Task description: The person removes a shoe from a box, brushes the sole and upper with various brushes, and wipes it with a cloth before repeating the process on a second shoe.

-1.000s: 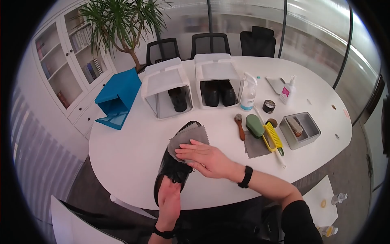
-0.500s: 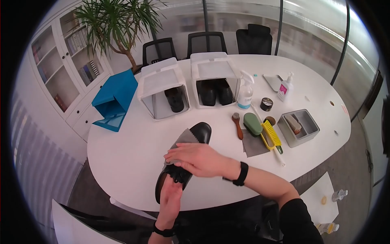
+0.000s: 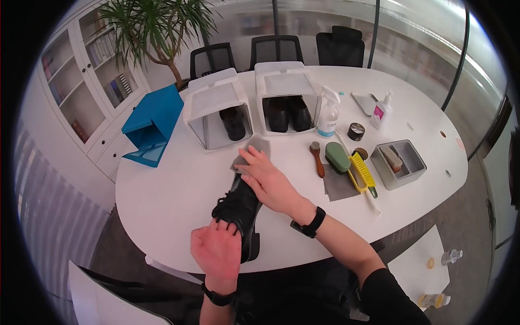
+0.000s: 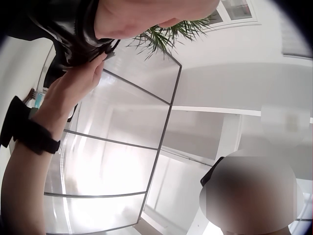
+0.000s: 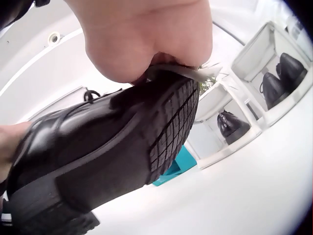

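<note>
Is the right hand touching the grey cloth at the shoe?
Touching: the head view shows the right hand with its fingers lying on the grey cloth.

Well beyond the right hand's fingers (image 3: 253, 158), three dark chairs (image 3: 276, 51) line a glass partition (image 3: 417, 49). Beyond them to the left: a spiky green plant (image 3: 162, 30) and white bookcase (image 3: 85, 67). Rightward, nearer the wearer: two bottles (image 3: 451, 257).

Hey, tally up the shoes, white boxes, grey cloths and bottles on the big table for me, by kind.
Shoes: 4 (held shoe, lone boxed shoe, boxed pair)
White boxes: 2 (left box, right box)
Grey cloths: 2 (cloth at the toe, flat cloth)
Bottles: 2 (spray bottle, pump bottle)
Total: 10
</note>
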The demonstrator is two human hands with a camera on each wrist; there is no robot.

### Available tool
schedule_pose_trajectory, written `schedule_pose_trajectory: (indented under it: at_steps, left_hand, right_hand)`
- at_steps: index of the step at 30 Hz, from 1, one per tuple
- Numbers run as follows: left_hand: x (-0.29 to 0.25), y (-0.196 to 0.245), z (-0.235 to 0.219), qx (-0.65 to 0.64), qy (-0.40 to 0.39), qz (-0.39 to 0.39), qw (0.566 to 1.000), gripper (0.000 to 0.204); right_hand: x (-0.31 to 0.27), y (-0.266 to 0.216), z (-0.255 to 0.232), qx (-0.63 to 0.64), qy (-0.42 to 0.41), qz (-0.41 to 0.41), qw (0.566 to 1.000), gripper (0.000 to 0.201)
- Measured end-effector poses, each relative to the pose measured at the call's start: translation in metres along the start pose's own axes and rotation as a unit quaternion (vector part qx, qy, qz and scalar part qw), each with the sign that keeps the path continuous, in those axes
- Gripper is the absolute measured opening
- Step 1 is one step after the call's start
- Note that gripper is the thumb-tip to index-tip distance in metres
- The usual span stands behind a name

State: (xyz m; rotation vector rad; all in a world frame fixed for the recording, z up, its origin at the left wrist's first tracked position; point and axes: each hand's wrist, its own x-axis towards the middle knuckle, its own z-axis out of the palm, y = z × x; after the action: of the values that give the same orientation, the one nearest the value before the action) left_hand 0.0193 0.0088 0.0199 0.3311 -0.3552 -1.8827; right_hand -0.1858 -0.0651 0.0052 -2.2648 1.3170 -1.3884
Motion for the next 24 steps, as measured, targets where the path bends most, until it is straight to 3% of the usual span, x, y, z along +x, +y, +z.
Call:
schedule_pose_trajectory:
  at_steps: [1, 3, 4, 6, 10, 13, 15, 16, 18, 19, 22, 24]
  left_hand:
    - [0.003, 0.003, -0.012, 0.002, 0.003, -0.002, 1.0, 0.061]
    - [0.017, 0.015, -0.059, -0.113, -0.123, -0.016, 0.986, 0.055]
    - [0.019, 0.02, -0.076, -0.113, -0.12, -0.015, 0.986, 0.055]
    - [0.022, 0.026, -0.098, -0.18, 0.01, -0.01, 0.984, 0.049]
    - [0.019, 0.02, -0.114, -0.243, 0.027, -0.032, 0.969, 0.049]
    - [0.019, 0.02, -0.115, -0.238, 0.027, -0.038, 0.97, 0.049]
    - [0.017, 0.019, -0.084, -0.196, 0.112, 0.0, 0.974, 0.051]
    - [0.016, 0.022, -0.095, -0.198, 0.114, 0.005, 0.974, 0.051]
    - [0.017, 0.029, -0.122, -0.205, 0.006, -0.06, 0.977, 0.054]
    - [0.019, 0.03, -0.128, -0.206, 0.004, -0.057, 0.977, 0.054]
    - [0.018, 0.03, -0.111, -0.191, -0.021, -0.083, 0.978, 0.051]
    - [0.012, 0.024, -0.047, -0.107, 0.124, -0.024, 0.986, 0.046]
  right_hand:
    - [-0.008, -0.003, 0.004, 0.002, 0.0, 0.003, 1.0, 0.032]
    - [-0.023, -0.017, 0.009, 0.138, -0.033, 0.063, 0.988, 0.036]
    - [-0.032, -0.019, 0.014, 0.133, -0.056, 0.047, 0.988, 0.041]
    - [-0.046, -0.03, 0.019, 0.133, -0.085, 0.019, 0.987, 0.043]
    - [-0.068, -0.049, 0.032, 0.117, -0.15, -0.014, 0.982, 0.047]
    - [-0.078, -0.053, 0.03, 0.037, -0.165, -0.043, 0.985, 0.045]
    - [-0.082, -0.051, 0.021, 0.016, -0.206, -0.085, 0.975, 0.045]
    - [-0.085, -0.05, 0.016, -0.005, -0.238, -0.123, 0.963, 0.046]
    - [-0.085, -0.05, 0.003, -0.019, -0.267, -0.179, 0.947, 0.046]
    - [-0.084, -0.049, -0.001, -0.034, -0.288, -0.228, 0.929, 0.047]
    - [-0.072, -0.04, -0.003, -0.022, -0.296, -0.244, 0.923, 0.047]
    - [-0.057, -0.031, -0.001, -0.03, -0.293, -0.248, 0.923, 0.047]
